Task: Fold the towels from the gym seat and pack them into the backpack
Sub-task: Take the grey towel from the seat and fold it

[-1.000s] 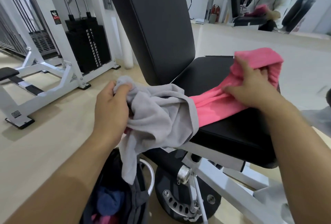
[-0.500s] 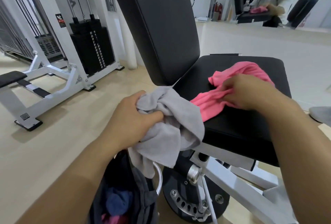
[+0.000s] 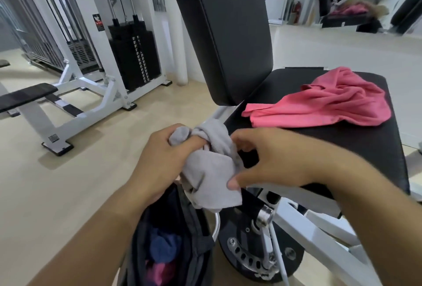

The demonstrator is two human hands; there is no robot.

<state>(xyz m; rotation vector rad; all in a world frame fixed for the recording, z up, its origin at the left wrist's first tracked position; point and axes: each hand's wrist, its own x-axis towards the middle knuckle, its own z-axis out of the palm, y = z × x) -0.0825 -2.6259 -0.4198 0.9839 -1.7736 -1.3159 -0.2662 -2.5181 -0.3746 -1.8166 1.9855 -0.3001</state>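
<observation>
Left hand [image 3: 159, 160]: grips a bunched end of the grey towel [image 3: 210, 167], fingers curled round it.
Right hand [image 3: 269, 160]: fingers and thumb curled onto the other side of the grey towel, pinching it.
Grey towel: crumpled, held in the air just above the open backpack [image 3: 196, 240].
Pink towel [image 3: 324, 103]: lies loose and unfolded on the black gym seat [image 3: 365, 146].
Backpack: on the floor beside the seat, with blue and pink cloth inside.
</observation>
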